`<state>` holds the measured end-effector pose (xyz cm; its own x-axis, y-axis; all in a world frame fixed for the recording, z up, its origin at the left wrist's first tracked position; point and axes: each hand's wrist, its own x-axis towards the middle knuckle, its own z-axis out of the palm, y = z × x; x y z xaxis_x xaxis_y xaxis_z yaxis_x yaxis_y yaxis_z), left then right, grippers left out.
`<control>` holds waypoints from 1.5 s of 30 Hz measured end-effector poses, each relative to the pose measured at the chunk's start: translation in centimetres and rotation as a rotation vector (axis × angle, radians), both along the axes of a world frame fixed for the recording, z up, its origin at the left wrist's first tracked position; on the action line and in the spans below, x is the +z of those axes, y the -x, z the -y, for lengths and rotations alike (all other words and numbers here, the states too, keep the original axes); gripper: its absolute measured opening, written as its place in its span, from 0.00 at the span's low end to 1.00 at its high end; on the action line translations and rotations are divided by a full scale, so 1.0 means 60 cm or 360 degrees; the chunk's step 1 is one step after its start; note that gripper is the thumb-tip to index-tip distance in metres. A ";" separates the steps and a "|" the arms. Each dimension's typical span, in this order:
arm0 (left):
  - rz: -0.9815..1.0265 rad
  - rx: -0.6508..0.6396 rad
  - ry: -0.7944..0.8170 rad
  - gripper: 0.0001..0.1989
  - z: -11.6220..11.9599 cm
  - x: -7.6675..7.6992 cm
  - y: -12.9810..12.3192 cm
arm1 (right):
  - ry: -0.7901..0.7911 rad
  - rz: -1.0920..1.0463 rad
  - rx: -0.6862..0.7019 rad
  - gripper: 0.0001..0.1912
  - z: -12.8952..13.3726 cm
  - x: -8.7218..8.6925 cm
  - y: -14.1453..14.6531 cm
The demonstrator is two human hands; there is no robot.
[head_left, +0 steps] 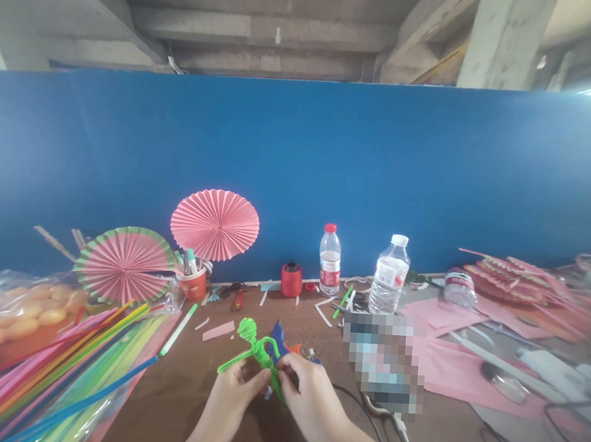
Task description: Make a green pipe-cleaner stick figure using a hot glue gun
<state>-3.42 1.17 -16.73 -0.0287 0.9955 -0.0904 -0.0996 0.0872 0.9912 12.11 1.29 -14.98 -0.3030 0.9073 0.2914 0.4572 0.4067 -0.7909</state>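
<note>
Low at the middle of the head view, both of my hands hold a bright green pipe-cleaner figure (pixel 261 353) above the brown table. It has a coiled round head, a wound body and thin stretched-out limbs. My left hand (pixel 238 391) pinches it from the left between thumb and fingers. From the right, my right hand (pixel 310 392) is closed on its lower side and a bent limb. Just behind the figure lies a blue glue gun (pixel 279 339) with an orange part, partly covered by the figure and my right hand.
Colourful pipe cleaners (pixel 81 361) in plastic fill the left side. Pleated paper fans (pixel 215 224) and a red pen cup (pixel 192 283) stand behind. Water bottles (pixel 389 280) and a red thread spool (pixel 291 279) line the back. Pink paper (pixel 456 371) and cables lie to the right.
</note>
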 end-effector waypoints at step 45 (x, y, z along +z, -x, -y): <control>0.0029 -0.0052 -0.0025 0.11 0.014 0.025 -0.017 | -0.0258 -0.0268 -0.0208 0.09 0.006 0.008 -0.004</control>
